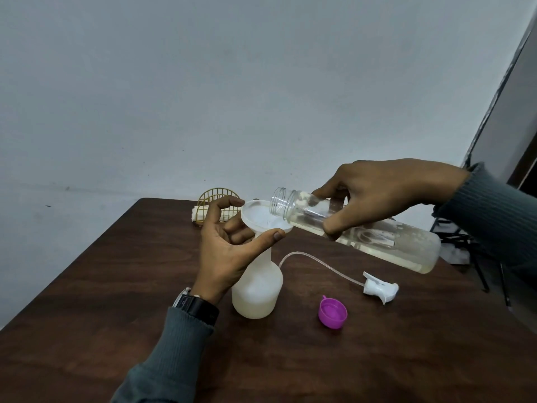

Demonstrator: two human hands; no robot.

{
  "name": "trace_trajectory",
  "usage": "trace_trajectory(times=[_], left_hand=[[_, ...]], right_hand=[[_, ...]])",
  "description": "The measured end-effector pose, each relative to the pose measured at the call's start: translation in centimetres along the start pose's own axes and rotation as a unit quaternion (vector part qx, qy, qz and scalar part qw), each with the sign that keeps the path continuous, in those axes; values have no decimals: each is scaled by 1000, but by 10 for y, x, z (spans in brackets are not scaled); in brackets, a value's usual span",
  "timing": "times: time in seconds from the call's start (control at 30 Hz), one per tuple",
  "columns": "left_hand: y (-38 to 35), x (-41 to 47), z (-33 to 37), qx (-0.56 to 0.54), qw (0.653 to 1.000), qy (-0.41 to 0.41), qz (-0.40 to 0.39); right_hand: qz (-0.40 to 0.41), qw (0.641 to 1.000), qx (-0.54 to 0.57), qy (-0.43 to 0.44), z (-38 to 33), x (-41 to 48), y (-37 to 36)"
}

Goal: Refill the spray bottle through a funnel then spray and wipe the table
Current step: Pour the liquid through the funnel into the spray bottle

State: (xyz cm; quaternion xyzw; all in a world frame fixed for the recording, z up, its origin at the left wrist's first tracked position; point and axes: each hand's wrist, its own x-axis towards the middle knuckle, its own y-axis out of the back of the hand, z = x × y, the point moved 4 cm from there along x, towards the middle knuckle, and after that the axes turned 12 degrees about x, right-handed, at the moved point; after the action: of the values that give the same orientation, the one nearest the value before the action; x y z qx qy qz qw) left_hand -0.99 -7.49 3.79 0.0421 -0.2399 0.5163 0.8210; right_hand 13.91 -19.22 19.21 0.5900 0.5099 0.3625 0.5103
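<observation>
Refill step rn — left hand [229, 245] pinching funnel [263, 218] on spray bottle [257, 286]; right hand [374, 196] clamped on clear bottle [377, 237]; next imo tip more w/o spilling.

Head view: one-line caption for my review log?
Right hand tilts a clear bottle over a funnel steadied by the left hand in the spray bottle.

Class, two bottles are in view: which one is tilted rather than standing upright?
The clear bottle in the right hand, tipped mouth-first over the funnel; the white spray bottle stands upright on the table.
</observation>
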Motion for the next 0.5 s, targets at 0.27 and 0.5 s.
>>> trace_trajectory(times=[0.27,0.5], left_hand=[[0,1,0,-1,1000,-4,-3],[1,1,-2,-5,1000,-8,-3]], right_hand=[[-1,1000,-4,0,1,1,0],[3,1000,-12,3,1,2,-1]])
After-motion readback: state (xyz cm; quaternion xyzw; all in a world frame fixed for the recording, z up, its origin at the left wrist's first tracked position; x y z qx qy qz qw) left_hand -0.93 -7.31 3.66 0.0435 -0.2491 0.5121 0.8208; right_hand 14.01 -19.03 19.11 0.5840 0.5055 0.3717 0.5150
